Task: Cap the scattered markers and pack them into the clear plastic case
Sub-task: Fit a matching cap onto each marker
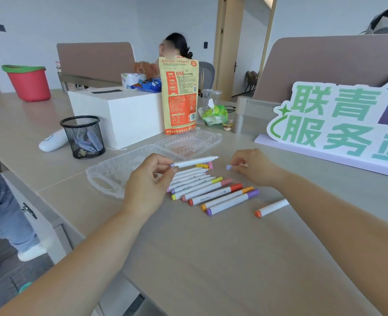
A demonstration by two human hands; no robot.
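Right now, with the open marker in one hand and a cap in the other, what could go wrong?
The lavender cap, only pinched by the right hand, could slip or seat crooked on the marker in the left hand. That marker's bare tip hangs over the row of capped markers and could smear them. The right forearm lies near the loose orange-ended marker and might nudge it rolling.
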